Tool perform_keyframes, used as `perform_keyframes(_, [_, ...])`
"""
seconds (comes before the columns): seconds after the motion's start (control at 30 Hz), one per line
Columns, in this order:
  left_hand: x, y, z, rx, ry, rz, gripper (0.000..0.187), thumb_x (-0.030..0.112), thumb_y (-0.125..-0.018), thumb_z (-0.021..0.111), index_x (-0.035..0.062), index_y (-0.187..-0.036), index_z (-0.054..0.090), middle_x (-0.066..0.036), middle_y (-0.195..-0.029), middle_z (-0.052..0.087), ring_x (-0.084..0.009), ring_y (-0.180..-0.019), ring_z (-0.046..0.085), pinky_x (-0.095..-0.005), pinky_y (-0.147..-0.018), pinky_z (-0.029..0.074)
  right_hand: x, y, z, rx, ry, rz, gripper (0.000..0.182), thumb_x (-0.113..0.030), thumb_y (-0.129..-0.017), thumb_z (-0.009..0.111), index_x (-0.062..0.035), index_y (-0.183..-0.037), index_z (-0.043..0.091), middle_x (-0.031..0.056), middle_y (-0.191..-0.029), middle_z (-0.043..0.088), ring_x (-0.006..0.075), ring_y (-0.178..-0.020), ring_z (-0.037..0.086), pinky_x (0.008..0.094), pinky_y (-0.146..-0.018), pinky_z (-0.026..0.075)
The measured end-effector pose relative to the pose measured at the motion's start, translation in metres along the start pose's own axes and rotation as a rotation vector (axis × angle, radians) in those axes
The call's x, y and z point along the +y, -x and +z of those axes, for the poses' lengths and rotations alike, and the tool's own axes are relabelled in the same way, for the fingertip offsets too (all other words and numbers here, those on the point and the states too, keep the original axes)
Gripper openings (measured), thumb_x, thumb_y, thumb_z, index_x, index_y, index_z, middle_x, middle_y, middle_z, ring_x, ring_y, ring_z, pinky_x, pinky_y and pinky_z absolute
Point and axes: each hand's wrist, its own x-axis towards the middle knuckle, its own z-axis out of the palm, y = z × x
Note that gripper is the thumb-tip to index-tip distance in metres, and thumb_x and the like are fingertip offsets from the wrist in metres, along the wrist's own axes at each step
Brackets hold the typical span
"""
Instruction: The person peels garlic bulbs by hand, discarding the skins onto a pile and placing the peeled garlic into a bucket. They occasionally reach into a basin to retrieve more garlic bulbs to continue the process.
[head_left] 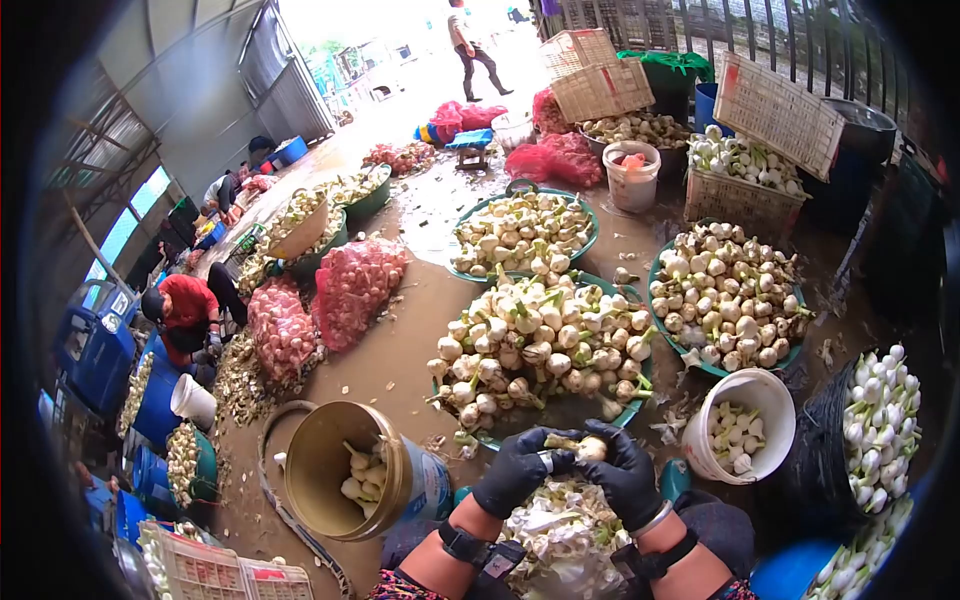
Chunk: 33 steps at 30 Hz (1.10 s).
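Note:
Both hands wear black gloves and meet low in the middle of the head view. Between them is a garlic bulb (591, 449) with a short stem. The fingers of my left hand (516, 476) close on its stem side. My right hand (626, 478) grips the bulb from the other side. A small pale item shows at the left fingers, too small to name. Below the hands lies a heap of white garlic peelings (565, 535). Just beyond them, a green tub (632, 400) is piled with stemmed garlic bulbs (540, 345).
A tan bucket (400, 480) with some garlic lies tilted at left. A white bucket (772, 400) holding peeled bulbs stands at right, beside a black container (825, 430) of garlic. More garlic tubs and red net sacks (360, 290) stand beyond. A person in red (190, 305) sits at left.

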Motion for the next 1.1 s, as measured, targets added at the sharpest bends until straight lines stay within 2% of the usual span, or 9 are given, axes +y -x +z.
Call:
perform_keyframes(0.1, [-0.006,0.001,-0.005,-0.021,-0.022,0.007,0.031,0.008,-0.082,0.063,-0.0023,-0.111,0.057,-0.006,-0.096,0.063,-0.0110,-0.083,0.059,-0.0248,-0.074,0.048,-0.006,-0.002,0.000,0.090,-0.152,0.149,0.045,0.001,-0.076,0.065,0.0020,-0.118,0.048,0.0078,-0.107,0.056,0.0150,-0.096,0.055,0.0289,-0.086,0.047])
perform_keyframes(0.37, [-0.001,-0.001,0.005,-0.064,0.312,-0.056,0.033,0.008,-0.083,0.063,-0.0034,-0.113,0.055,-0.008,-0.101,0.062,-0.0111,-0.086,0.059,-0.0252,-0.076,0.049,-0.001,-0.002,-0.006,0.015,0.129,-0.083,0.052,0.001,-0.067,0.074,0.0008,-0.113,0.051,0.0068,-0.108,0.055,0.0145,-0.098,0.053,0.0283,-0.088,0.045])
perform_keyframes(0.57, [-0.012,-0.002,-0.002,-0.006,-0.038,0.003,0.028,0.004,-0.078,0.065,-0.0024,-0.105,0.059,-0.009,-0.099,0.063,-0.0129,-0.086,0.059,-0.0259,-0.076,0.048,0.002,0.000,-0.005,-0.035,0.239,-0.184,0.052,0.001,-0.066,0.072,0.0008,-0.113,0.051,0.0070,-0.106,0.055,0.0147,-0.098,0.053,0.0285,-0.088,0.044])
perform_keyframes(0.67, [-0.019,-0.005,-0.009,-0.065,-0.041,0.111,0.029,0.004,-0.075,0.066,-0.0014,-0.102,0.061,-0.008,-0.099,0.063,-0.0129,-0.086,0.059,-0.0262,-0.076,0.048,-0.003,-0.003,-0.001,0.017,0.049,0.015,0.045,-0.001,-0.073,0.065,0.0013,-0.115,0.049,0.0068,-0.103,0.055,0.0143,-0.095,0.053,0.0285,-0.086,0.046])
perform_keyframes(0.7, [-0.022,-0.007,-0.007,-0.023,-0.271,0.264,0.027,0.001,-0.071,0.065,0.0000,-0.098,0.062,-0.008,-0.095,0.064,-0.0140,-0.086,0.060,-0.0273,-0.077,0.048,-0.006,-0.001,-0.004,0.045,0.207,0.003,0.040,-0.008,-0.079,0.061,0.0019,-0.115,0.049,0.0077,-0.101,0.056,0.0145,-0.089,0.056,0.0297,-0.082,0.049])
perform_keyframes(0.77, [-0.023,-0.008,-0.009,0.043,-0.598,0.386,0.025,-0.008,-0.068,0.061,0.0009,-0.092,0.061,-0.007,-0.088,0.064,-0.0144,-0.080,0.060,-0.0284,-0.072,0.048,-0.010,-0.004,-0.013,-0.074,-0.162,0.358,0.036,-0.018,-0.085,0.054,0.0006,-0.115,0.050,0.0076,-0.094,0.057,0.0159,-0.080,0.059,0.0296,-0.068,0.052])
perform_keyframes(0.9, [-0.021,-0.012,-0.012,0.004,-0.767,0.546,0.021,-0.005,-0.061,0.067,0.0019,-0.081,0.062,-0.009,-0.078,0.062,-0.0192,-0.072,0.061,-0.0284,-0.067,0.048,0.002,0.000,-0.020,-0.296,-0.387,0.652,0.032,-0.034,-0.087,0.053,-0.0054,-0.100,0.057,0.0104,-0.075,0.060,0.0175,-0.061,0.059,0.0236,-0.042,0.043])
perform_keyframes(1.0, [-0.015,-0.015,-0.006,-0.061,-0.812,0.579,0.024,-0.003,-0.059,0.061,0.0042,-0.082,0.063,-0.011,-0.082,0.063,-0.0255,-0.081,0.059,-0.0330,-0.072,0.047,0.004,0.013,0.000,-0.221,-0.581,0.917,0.034,-0.040,-0.086,0.054,-0.0066,-0.093,0.057,0.0086,-0.067,0.060,0.0172,-0.048,0.056,0.0241,-0.033,0.037])
perform_keyframes(1.1, [-0.027,-0.012,-0.008,0.037,-0.370,0.432,0.051,0.000,-0.072,0.061,0.0011,-0.122,0.051,-0.009,-0.104,0.061,-0.0208,-0.094,0.059,-0.0324,-0.082,0.048,-0.005,0.004,-0.003,-0.174,-0.483,0.794,0.036,-0.043,-0.087,0.052,-0.0084,-0.097,0.056,0.0068,-0.067,0.059,0.0149,-0.053,0.056,0.0215,-0.040,0.038])
